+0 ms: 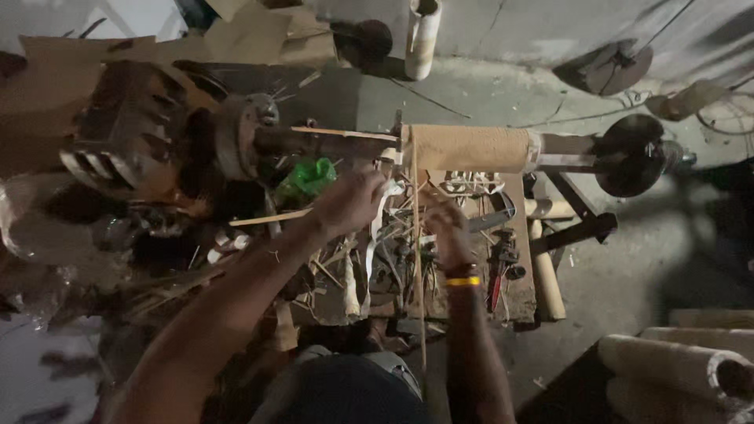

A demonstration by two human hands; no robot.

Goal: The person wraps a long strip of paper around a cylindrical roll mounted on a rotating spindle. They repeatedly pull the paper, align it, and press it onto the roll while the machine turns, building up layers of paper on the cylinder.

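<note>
Head view, frame centre: left hand (pixel 351 202) and right hand (pixel 444 228) both pinch thin bamboo sticks (pixel 416 235) below the cardboard-wrapped spindle (pixel 471 148), above the cluttered counter (pixel 518 290).

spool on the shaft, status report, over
Left hand and right hand both up under the tan spool. Thin stick between them. Loose tools crowd the bench.
</note>
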